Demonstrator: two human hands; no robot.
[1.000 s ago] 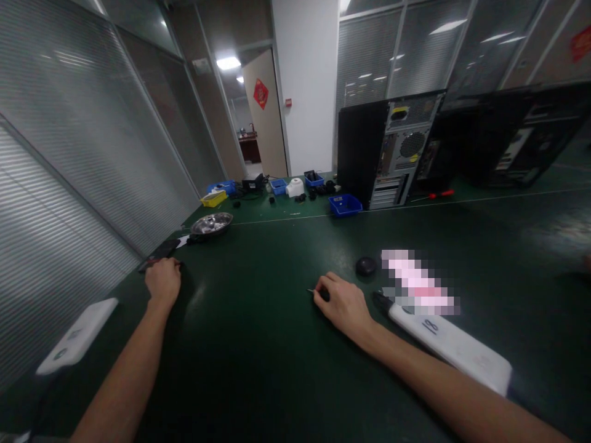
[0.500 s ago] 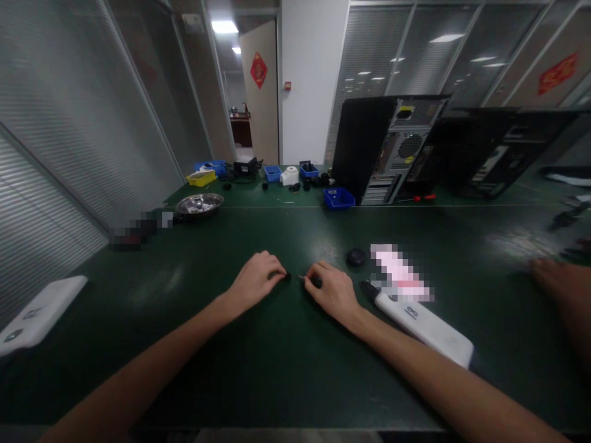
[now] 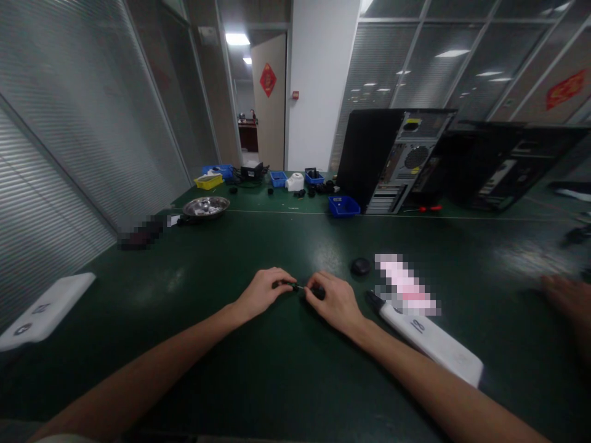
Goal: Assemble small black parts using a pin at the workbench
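Between the fingertips of my left hand (image 3: 263, 295), which is pinched closed, is a small black part (image 3: 294, 287); its exact kind is too small to make out. My right hand (image 3: 337, 301) is curled around a thin metal-tipped tool (image 3: 301, 287) that looks like a small screwdriver, its dark handle mostly hidden in the palm. The bright shaft points left and meets the black part, or lies right against it. Both hands stay low over the green table (image 3: 221, 369). Right of my right hand lies a round black object (image 3: 361, 266).
A white power bank-like block (image 3: 431, 338) marked 18 lies beside my right forearm, near a blurred pink item (image 3: 406, 286). Another white block (image 3: 48, 311) is at left. Farther back are a metal dish (image 3: 206, 207), blue bin (image 3: 344, 207) and computer case (image 3: 392, 160). Another person's hand (image 3: 566, 298) rests at right.
My two hands have come closer together, closing the gap between the black part and the tool's tip. The whole view has shifted slightly as the head moved.
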